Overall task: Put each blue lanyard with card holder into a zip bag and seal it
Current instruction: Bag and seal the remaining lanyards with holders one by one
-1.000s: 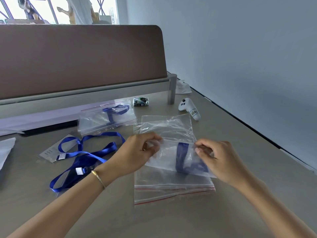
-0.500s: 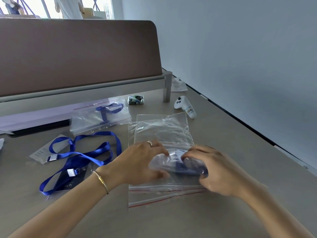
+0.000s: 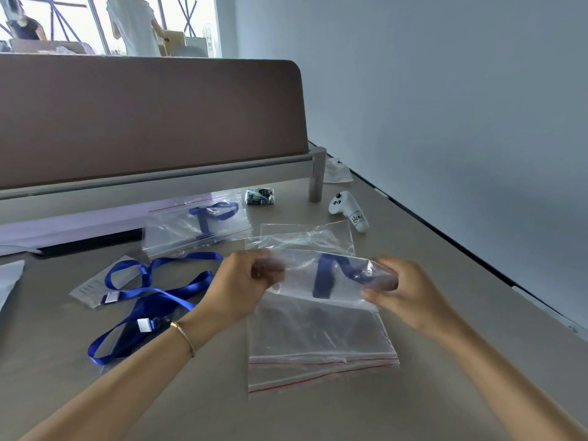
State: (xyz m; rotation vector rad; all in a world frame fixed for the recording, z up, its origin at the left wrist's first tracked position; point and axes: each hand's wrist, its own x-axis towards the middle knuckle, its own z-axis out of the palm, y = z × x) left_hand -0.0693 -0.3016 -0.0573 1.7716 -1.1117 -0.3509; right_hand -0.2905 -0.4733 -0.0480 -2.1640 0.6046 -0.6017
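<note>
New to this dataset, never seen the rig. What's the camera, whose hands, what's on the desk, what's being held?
No machine here: a person wears a wide-angle camera on the head, looking down at their own bare hands. The left hand and right hand each pinch one end of a clear zip bag with a blue lanyard inside, lifted above a stack of empty zip bags. On the desk to the left lie loose lanyards with card holders; behind them, filled bags. Further back sit a small packet and a white handheld controller.
</note>
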